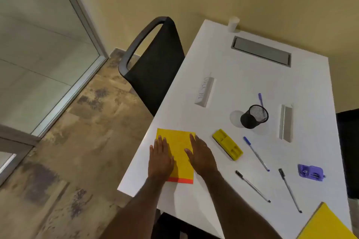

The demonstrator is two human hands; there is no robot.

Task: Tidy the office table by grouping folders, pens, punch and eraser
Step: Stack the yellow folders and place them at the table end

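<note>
Both pressing flat, fingers spread: left hand (160, 159) and right hand (202, 156) on yellow folder (180, 148), gripping nothing. Lying just right of right hand: yellow eraser (227, 144).

Two hands, left (160, 159) and right (202, 156), press flat on a yellow folder (179, 145) near the white worktop (242, 75) edge; yellow eraser (227, 144), pens and purple punch (310, 172) lie scattered.

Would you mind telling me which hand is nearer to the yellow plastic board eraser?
Right. The right hand lies beside the yellow plastic board eraser; the left hand rests farther away across the yellow folder.
</note>
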